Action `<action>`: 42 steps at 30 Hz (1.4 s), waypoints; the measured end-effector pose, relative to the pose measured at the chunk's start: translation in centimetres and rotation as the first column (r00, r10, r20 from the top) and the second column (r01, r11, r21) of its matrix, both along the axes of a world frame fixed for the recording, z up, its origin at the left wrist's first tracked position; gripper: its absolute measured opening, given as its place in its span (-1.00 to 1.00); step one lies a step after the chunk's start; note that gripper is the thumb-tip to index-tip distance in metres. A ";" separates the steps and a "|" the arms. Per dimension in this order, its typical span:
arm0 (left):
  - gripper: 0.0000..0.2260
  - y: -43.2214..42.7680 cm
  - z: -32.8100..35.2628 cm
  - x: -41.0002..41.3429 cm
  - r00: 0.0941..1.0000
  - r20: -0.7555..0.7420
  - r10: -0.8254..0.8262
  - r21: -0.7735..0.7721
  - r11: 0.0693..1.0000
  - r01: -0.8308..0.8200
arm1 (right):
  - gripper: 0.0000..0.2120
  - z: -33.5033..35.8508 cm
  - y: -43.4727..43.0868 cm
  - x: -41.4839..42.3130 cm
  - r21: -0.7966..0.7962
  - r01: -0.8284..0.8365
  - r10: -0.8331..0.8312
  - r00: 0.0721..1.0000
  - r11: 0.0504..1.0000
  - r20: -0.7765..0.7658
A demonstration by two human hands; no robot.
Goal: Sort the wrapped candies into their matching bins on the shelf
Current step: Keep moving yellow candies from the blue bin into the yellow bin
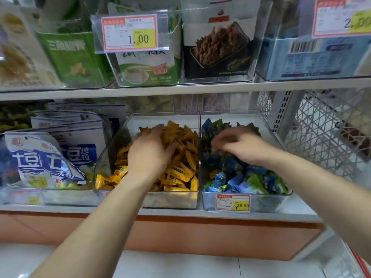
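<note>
Two hands (pixel 149 152) (pixel 243 146) sit in two clear bins (pixel 170 200) (pixel 271 202) of candies (pixel 180 171).

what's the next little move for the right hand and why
Probably move the right hand toward the near-left corner of the blue candy bin, where a yellowish wrapper seems to lie among the blue candies; it looks like it belongs with the yellow candies next door, under the left hand. Whether the right hand already holds something is too blurred to tell.
</note>
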State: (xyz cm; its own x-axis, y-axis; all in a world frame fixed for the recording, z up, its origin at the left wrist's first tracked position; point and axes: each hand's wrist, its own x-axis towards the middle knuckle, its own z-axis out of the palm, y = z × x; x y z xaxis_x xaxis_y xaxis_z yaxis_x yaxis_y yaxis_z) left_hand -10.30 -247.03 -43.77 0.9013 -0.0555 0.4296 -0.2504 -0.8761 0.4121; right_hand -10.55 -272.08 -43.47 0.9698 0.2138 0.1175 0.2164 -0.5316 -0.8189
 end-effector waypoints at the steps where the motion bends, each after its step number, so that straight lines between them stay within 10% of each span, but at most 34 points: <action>1: -0.49 0.3 -0.1 0.1 0.999 0.039 0.025 0.058 0.998 -0.028 | -0.87 -0.2 0.3 0.5 -0.134 -0.103 0.098 0.994 0.986 -0.042; 6: -0.61 -2.5 -1.1 -1.3 0.990 0.013 -0.137 0.034 0.990 0.137 | -0.81 -2.5 2.2 3.0 -0.643 -0.338 0.186 0.937 0.688 -0.294; 13: -0.65 -2.9 -2.7 -2.4 0.969 -0.021 -0.245 0.018 0.969 0.246 | -0.64 -3.2 2.5 4.5 -0.694 -0.449 0.145 0.880 0.563 -0.452; 23: -0.74 -2.6 -2.6 -2.6 0.959 -0.061 -0.278 -0.056 0.960 0.275 | -0.71 -4.4 2.1 3.2 -0.821 -0.271 0.097 0.961 0.502 -0.259; 31: -0.74 -3.5 -1.6 -3.3 0.952 0.046 -0.302 -0.167 0.938 0.305 | -0.84 -0.3 -1.1 0.0 -0.260 0.046 -0.053 0.998 0.964 -0.021; 36: -0.58 -5.6 -0.7 -4.0 0.896 0.048 -0.441 -0.346 0.834 0.429 | -0.86 1.4 -1.1 -2.8 0.341 0.020 0.028 0.990 0.940 -0.137; 42: -0.82 -3.7 0.4 -2.5 0.970 0.160 -0.182 -0.290 0.931 0.223 | -0.89 0.9 -1.0 -0.2 0.185 0.176 -0.184 0.983 0.967 0.026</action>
